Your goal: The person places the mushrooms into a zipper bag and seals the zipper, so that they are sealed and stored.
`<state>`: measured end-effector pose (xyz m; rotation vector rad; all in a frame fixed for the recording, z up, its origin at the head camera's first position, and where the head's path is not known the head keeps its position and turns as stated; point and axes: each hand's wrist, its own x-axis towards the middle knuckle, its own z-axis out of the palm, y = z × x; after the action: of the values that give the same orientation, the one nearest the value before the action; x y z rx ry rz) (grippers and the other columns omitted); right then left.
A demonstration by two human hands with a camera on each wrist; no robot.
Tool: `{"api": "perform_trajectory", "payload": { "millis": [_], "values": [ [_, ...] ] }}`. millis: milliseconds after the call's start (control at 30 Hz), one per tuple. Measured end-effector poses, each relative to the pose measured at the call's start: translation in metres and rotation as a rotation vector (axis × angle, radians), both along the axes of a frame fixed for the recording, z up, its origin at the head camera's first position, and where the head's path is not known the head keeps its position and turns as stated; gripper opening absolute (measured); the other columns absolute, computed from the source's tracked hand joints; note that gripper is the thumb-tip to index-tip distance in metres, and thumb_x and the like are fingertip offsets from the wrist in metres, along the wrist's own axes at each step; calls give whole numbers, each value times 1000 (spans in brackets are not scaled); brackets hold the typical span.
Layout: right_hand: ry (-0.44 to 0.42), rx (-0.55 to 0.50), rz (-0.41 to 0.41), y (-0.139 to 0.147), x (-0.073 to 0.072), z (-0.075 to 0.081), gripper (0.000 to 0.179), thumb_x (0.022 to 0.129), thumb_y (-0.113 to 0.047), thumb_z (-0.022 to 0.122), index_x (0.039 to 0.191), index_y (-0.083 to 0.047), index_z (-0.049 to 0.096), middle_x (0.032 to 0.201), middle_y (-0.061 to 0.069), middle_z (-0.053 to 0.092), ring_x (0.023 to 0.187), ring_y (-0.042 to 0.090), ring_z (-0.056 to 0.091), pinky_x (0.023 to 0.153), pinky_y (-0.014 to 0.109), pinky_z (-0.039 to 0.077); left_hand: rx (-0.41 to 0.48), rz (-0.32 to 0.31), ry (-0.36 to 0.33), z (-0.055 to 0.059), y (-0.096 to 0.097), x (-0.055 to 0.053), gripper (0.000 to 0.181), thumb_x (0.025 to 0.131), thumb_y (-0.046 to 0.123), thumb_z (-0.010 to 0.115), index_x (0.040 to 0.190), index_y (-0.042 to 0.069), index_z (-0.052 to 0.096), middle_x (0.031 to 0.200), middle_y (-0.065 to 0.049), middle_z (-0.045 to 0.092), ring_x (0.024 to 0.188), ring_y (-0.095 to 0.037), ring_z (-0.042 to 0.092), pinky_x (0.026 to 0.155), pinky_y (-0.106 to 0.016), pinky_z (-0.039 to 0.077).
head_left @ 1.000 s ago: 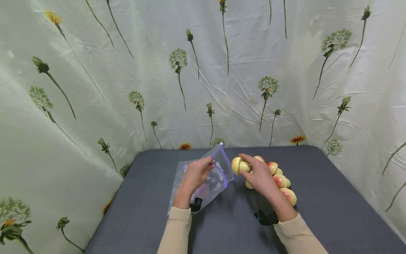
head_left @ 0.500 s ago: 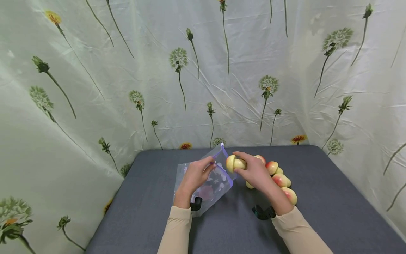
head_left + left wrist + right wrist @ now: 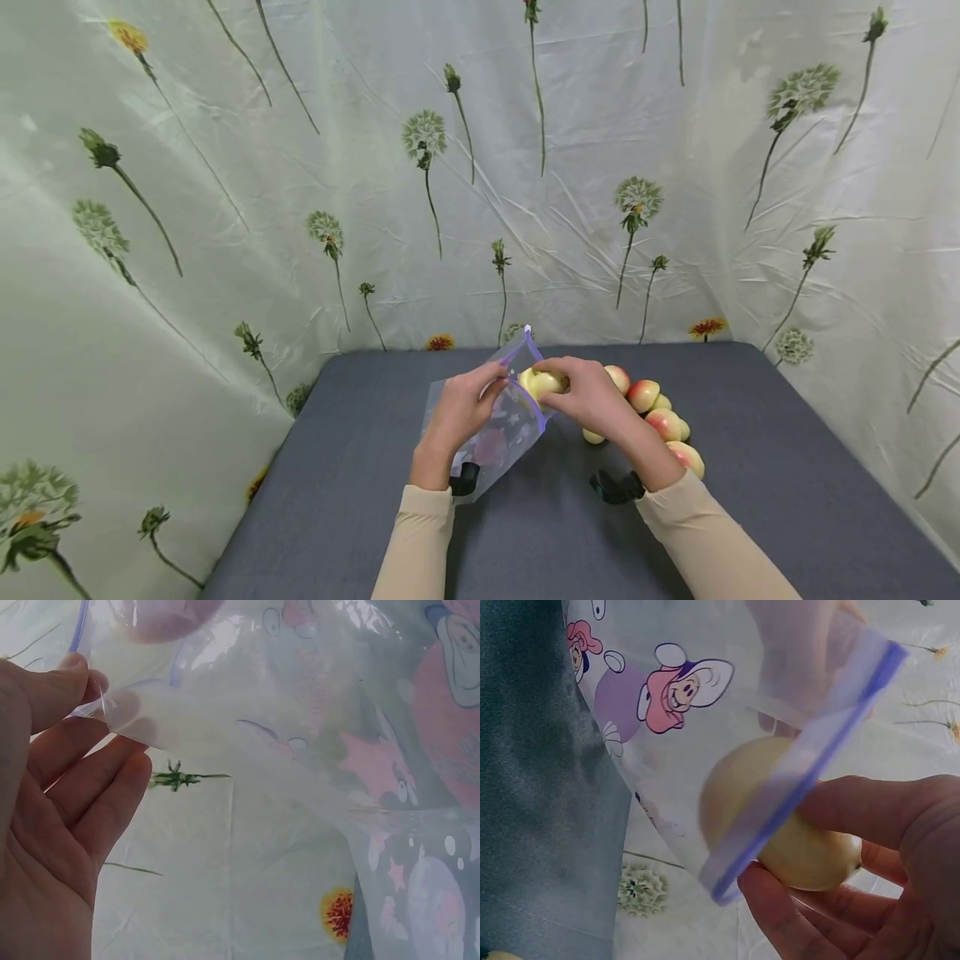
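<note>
My left hand [image 3: 467, 408] pinches the rim of a clear zip bag [image 3: 495, 442] with a purple zip edge; in the left wrist view its thumb and index finger nip the film. Printed cartoon figures show on the bag in the right wrist view. My right hand [image 3: 588, 396] grips a pale yellow toy mushroom [image 3: 802, 847] by its stem. The cap lies inside the mouth of the bag, seen through the film, while the stem sticks out past the purple edge. Several more red-and-yellow toy mushrooms [image 3: 663, 425] lie beside and behind my right hand.
The dark grey table [image 3: 330, 500] runs up to a pale flowered curtain [image 3: 570, 208] at the back and sides. A black wrist strap piece [image 3: 617, 487] hangs below my right wrist, and another [image 3: 465, 479] below my left.
My right hand has moved left with the toy mushroom, from outside the bag's mouth to inside it. My left hand has kept its pinch on the rim, almost still.
</note>
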<state>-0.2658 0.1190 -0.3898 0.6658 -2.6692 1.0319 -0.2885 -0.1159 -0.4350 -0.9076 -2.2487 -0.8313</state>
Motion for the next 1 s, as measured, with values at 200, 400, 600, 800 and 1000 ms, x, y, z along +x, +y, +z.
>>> {"api": "perform_trajectory", "payload": {
  "millis": [200,400,600,800,1000],
  "values": [
    [0,2,41,-6,-4,3,33,81,-17,81,114,-18,75,99,-7,70,71,13,56,63,32,46,10,2,-2,3,-1,1,6,98,14,67,103,16,68,88,8,65,59,-6,47,56,-25,42],
    [-45,9,54,-9,-6,3,33,83,-15,80,116,-16,75,99,-3,70,68,12,57,61,31,48,6,2,-44,4,-2,2,6,99,16,66,105,16,68,92,8,67,55,-5,43,52,-24,39],
    [-62,22,60,-9,-6,3,34,84,-12,78,118,-14,74,101,0,70,69,12,57,60,31,47,-4,20,-68,5,-2,2,6,101,19,63,106,18,67,90,10,65,52,-6,38,50,-23,36],
    [-81,12,74,-11,-6,2,35,85,-10,77,119,-13,73,102,2,70,67,12,58,58,31,48,-13,29,-68,7,-3,4,7,101,14,63,106,16,67,87,9,64,51,-5,38,48,-24,37],
    [-74,4,101,-14,-4,0,34,85,-11,79,118,-12,74,102,2,70,69,10,60,59,30,50,-16,35,-66,6,-4,6,6,100,12,64,105,15,68,89,6,66,53,-5,41,50,-23,39]
  ]
}}
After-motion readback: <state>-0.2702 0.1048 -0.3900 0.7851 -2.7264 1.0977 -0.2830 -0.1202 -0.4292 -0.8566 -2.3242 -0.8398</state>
